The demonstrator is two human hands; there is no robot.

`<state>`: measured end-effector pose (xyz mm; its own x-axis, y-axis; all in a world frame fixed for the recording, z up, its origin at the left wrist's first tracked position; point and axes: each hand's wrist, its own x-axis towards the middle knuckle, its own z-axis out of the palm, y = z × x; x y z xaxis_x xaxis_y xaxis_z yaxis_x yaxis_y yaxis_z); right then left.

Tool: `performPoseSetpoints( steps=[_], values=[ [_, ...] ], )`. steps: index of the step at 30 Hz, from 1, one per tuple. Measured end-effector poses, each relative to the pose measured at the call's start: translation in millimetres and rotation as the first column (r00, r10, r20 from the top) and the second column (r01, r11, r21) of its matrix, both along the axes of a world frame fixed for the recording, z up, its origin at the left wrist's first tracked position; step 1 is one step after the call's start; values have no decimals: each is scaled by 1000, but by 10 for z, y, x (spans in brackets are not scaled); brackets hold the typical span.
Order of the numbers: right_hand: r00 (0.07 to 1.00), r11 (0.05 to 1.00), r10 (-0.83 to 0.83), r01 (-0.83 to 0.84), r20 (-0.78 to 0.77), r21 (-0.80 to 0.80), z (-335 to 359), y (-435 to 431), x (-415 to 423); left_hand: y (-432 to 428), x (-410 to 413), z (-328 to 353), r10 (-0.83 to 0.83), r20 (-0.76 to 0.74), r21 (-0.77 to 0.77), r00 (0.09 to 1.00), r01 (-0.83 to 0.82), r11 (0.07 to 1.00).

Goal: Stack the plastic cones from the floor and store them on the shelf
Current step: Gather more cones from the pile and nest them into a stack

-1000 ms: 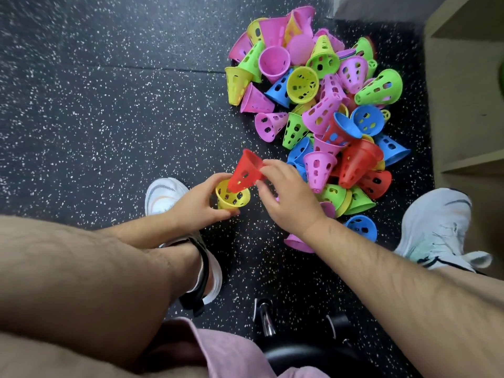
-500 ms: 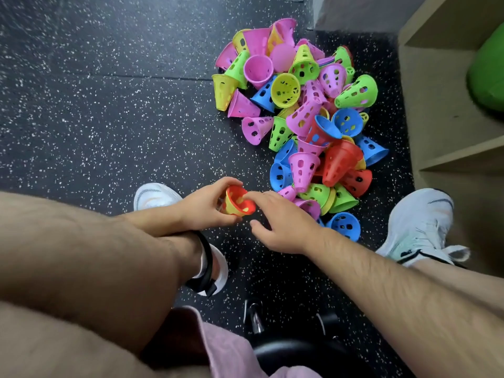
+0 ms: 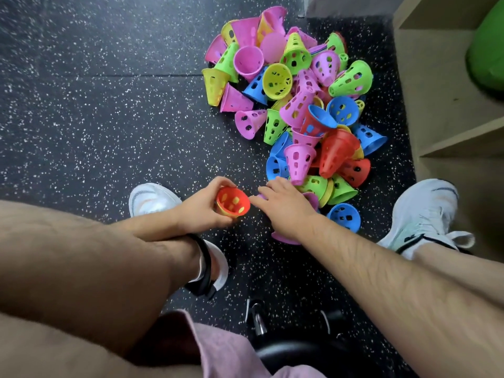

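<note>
The floor (image 3: 95, 118) is dark rubber with white speckles, and a wooden shelf (image 3: 436, 91) stands along its right edge with a green object (image 3: 488, 55) in the upper compartment. A loose pile of cones (image 3: 294, 105) in pink, green, yellow, blue and red lies on the floor just beside the shelf; most lie on their sides. The left hand (image 3: 201, 211) is near the pile's front edge, its fingers curled around a red cone (image 3: 233, 201) with the open mouth facing up. Yellow shows through the holes of the red cone. The right hand (image 3: 283, 205) is palm down just beside the red cone, fingers extended and relaxed, gripping nothing. A pink cone (image 3: 283, 238) lies partly hidden beneath this hand; contact cannot be confirmed. A blue cone (image 3: 344, 216) lies on the floor beside the right wrist.
</note>
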<state>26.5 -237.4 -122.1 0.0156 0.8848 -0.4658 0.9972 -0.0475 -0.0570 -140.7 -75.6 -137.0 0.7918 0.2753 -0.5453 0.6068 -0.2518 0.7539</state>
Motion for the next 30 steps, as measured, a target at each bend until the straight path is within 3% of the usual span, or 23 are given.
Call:
performPoseSetpoints(
  steps=[4, 7, 9, 11, 14, 16, 25, 30],
  values=[
    [999, 999, -35, 36, -34, 27, -80, 33, 42, 4, -1, 12, 27, 6, -30, 1000, -26, 999],
    [952, 967, -225, 244, -207, 73, -24, 77, 73, -2, -3, 26, 100, 19, -52, 995, -99, 994],
    [818, 862, -408, 492, -406, 125, 96, 151, 85, 0, -7, 21, 162, 29, -60, 986, -160, 985],
    [681, 716, -483, 669, -550, 200, 201, 231, 88, 3, -16, -6, 211, 44, -66, 976, -208, 976],
    [518, 515, -498, 822, -696, 243, 325, 303, 73, 13, -26, -48, 209, 61, -73, 976, -204, 976],
    [428, 463, -490, 866, -759, 189, 392, 326, 29, -2, -17, -46, 197, 81, -79, 977, -191, 978],
    [440, 595, -485, 799, -756, 83, 376, 156, -188, -59, 23, 19, 167, 151, -152, 974, -144, 978],
    [522, 698, -508, 716, -685, 27, 290, -60, -281, -67, 55, 52, 82, 151, -179, 985, -54, 982]
  ],
)
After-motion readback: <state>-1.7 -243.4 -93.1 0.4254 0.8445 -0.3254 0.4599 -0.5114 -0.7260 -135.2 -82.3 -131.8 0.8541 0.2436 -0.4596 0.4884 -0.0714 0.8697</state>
